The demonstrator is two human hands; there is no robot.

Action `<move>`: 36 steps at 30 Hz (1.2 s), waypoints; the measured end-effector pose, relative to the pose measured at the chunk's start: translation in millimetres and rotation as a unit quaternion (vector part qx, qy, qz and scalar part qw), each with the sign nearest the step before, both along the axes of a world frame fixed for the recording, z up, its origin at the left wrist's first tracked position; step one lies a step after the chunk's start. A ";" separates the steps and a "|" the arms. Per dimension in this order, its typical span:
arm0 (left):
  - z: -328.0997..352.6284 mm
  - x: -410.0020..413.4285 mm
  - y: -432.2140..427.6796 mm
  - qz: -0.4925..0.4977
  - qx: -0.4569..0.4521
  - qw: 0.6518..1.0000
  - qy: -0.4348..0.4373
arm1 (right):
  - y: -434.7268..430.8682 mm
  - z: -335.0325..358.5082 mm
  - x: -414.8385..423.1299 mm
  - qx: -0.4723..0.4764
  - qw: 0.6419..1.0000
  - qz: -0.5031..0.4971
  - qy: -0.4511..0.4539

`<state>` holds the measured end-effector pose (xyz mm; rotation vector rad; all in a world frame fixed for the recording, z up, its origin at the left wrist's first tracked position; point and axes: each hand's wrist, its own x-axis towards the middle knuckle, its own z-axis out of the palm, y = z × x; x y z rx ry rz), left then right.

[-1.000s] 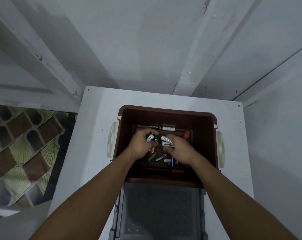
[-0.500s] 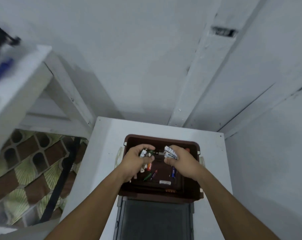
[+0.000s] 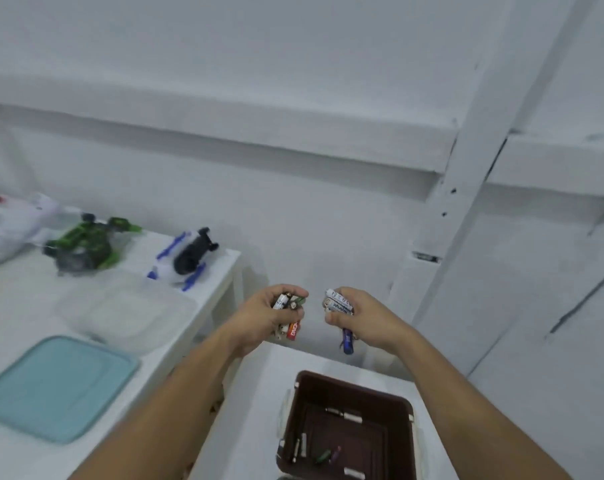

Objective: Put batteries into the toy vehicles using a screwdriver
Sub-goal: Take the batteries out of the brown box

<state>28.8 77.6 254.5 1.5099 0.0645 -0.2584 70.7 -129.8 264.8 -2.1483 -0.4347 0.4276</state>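
head view, blurred. left hand (image 3: 271, 315) clamped on a fistful of batteries (image 3: 286, 302). right hand (image 3: 361, 315) clamped on another bunch, with a blue cell (image 3: 347, 341) hanging low. bin (image 3: 408, 410) sits below both hands. toys (image 3: 85, 244) on the desk (image 3: 23, 296), well left of the left hand. risk: overfull grips, and the blue cell could slip out mid-carry.

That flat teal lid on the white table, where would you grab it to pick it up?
Take it by the rim at the corner nearest the table's edge, coming in low from the side. The teal lid lies flat on the white table, so its broad top offers nothing to pinch. Only the thin edge can probably be hooked and lifted.
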 end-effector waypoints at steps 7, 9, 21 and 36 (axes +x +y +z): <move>65.6 -57.7 125.6 0.057 0.070 0.995 -0.039 | 129.6 52.5 -23.3 -0.001 0.995 0.087 -0.044; 60.9 -79.8 171.1 0.074 0.106 0.991 -0.025 | 173.6 52.7 -38.3 -0.015 0.992 0.111 -0.052; -6.5 -154.4 316.1 0.079 0.203 0.974 0.058 | 336.2 11.6 -127.3 -0.168 0.940 0.249 -0.162; -25.2 -142.0 337.9 0.043 0.297 0.953 0.042 | 368.6 -32.1 -130.3 -0.301 0.860 0.325 -0.252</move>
